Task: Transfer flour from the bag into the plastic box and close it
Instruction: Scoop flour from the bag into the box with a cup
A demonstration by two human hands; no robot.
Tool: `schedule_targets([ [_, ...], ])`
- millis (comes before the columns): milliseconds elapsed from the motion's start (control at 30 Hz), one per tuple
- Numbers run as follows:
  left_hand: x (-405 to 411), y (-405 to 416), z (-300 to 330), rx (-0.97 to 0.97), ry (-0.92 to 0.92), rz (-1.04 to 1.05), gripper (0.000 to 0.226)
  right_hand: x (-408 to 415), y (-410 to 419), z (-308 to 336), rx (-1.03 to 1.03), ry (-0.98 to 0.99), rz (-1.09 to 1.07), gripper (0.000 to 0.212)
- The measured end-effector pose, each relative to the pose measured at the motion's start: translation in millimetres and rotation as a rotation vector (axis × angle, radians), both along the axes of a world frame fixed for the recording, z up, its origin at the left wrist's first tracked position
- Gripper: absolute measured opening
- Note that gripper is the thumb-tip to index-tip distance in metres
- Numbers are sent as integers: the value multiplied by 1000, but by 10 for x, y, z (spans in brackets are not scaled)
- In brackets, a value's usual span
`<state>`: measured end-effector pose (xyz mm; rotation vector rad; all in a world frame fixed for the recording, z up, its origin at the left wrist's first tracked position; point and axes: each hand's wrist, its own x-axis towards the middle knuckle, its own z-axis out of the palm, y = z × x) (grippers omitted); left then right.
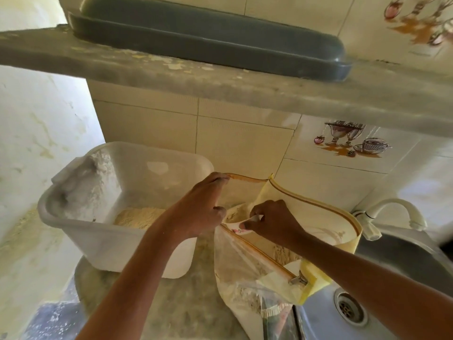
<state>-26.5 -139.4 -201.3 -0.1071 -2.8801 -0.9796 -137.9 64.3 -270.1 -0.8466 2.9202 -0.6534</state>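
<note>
Scooping cleanly means keeping the cup (241, 225) level as the right hand (272, 223), pinching its rim, lifts it toward ten o'clock. The left hand (203, 209) grips the bag (282, 244) mouth, holding it wide. Standing on the bench (147, 300), the plastic box (117, 204) is partly filled, long axis running seven to one o'clock.
</note>
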Motion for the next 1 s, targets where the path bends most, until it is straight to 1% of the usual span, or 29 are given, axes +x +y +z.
schedule_targets([
  [100,0,0,-20,41,59,6,58,118,106,179,-24,36,136,37],
  [200,-22,-37,-64,68,152,14,46,196,219,334,-100,78,254,30],
  [267,-37,-62,-84,80,215,26,41,237,290,424,-134,72,293,32],
  [400,-15,-118,-40,92,295,65,38,294,400,609,-231,101,385,44],
  [500,49,-220,4,64,336,106,39,324,450,760,-288,140,438,40],
  [633,175,-496,0,27,333,179,37,320,434,955,-382,216,491,36],
  [800,376,-991,-28,-93,327,283,34,289,239,1141,-453,251,553,30],
  [867,467,-1179,-15,-106,328,334,33,302,94,1174,-468,250,572,31],
  [1000,626,-1526,53,-194,318,447,31,345,-291,1175,-473,275,615,37],
])
